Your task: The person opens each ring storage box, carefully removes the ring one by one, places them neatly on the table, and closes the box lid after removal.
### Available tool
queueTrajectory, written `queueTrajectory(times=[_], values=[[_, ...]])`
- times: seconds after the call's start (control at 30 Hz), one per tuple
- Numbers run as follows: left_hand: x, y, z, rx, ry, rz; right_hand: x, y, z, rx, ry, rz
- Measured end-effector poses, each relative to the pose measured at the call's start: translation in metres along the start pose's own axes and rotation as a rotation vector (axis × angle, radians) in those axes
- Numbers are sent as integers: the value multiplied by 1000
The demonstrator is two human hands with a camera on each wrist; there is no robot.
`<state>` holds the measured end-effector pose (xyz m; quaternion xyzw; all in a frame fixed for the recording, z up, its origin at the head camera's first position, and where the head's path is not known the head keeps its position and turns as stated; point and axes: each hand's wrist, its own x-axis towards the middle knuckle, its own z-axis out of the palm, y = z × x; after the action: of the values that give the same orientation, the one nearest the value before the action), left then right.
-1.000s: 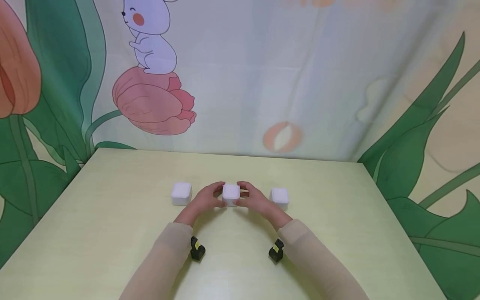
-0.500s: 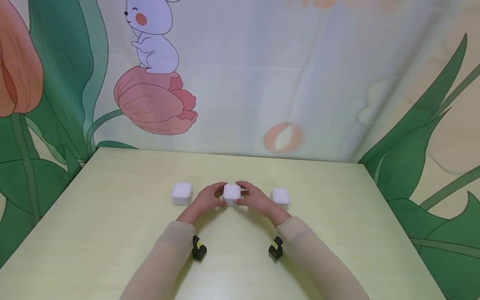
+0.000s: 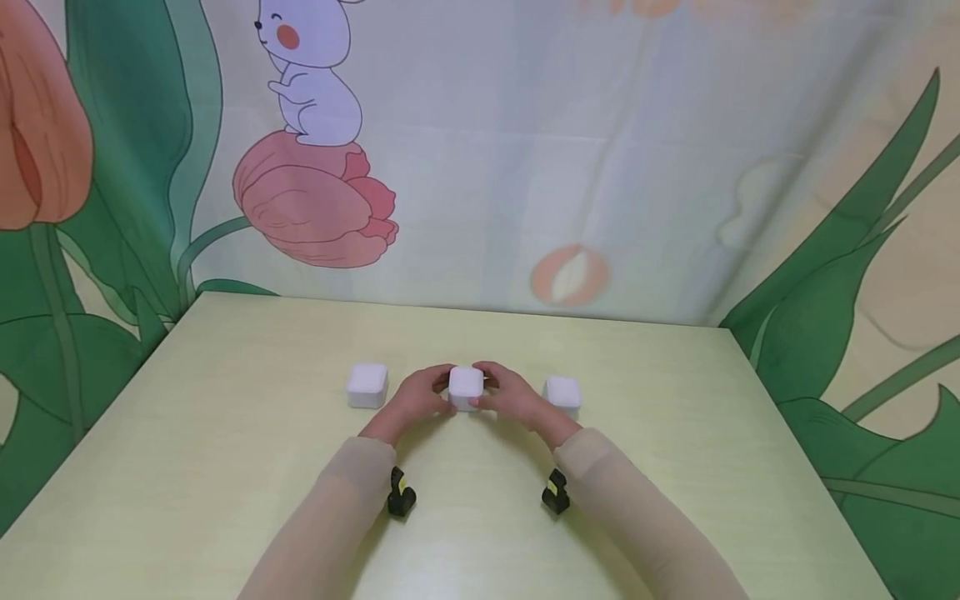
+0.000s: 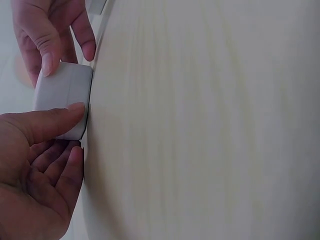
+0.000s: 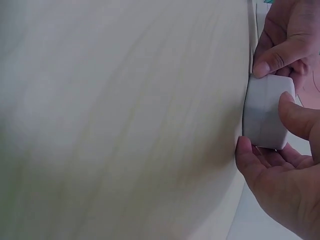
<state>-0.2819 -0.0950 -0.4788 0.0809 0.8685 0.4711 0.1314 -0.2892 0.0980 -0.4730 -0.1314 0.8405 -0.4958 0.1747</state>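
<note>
Very little has changed in the last second. The left hand [image 3: 420,393] and the right hand [image 3: 513,396] keep the same hold on the middle rounded white block [image 3: 466,382]. In the head view the blocks, the arms and the printed curtain [image 3: 525,125] are all moved slightly to the right together, so I judge that the head has turned a little and not that the block has travelled.

The fingers of both hands stand narrow about this block, one hand at each side. In the left wrist view, the left thumb lies across the face turned to the person, and the other fingers are bent at the side. In the right wrist view, the right thumb presses near the edge and its forefinger is low, close to the counter [image 3: 225,467]. The underside is difficult to see, but the block seems to rest on the counter.

It stands between the left white block [image 3: 367,385] and the right white block [image 3: 562,393], apart from both, and the three make nearly one row. The right wrist passes just in front of the right white block. For the work in hand, this stillness suggests a steady hold or a fine adjustment, with the release not yet made.
</note>
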Motion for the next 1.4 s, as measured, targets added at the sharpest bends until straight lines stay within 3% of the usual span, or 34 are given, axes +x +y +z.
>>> queueTrajectory(times=[0.37, 0.73, 1.4], values=[[1, 1, 2, 44, 15, -32, -2, -3, 2, -47, 30, 1], [-1, 2, 0, 59, 28, -3, -3, -4, 4, -148, 58, -33], [-2, 3, 2, 40, 29, 11, -2, -5, 2, -144, 42, -14]])
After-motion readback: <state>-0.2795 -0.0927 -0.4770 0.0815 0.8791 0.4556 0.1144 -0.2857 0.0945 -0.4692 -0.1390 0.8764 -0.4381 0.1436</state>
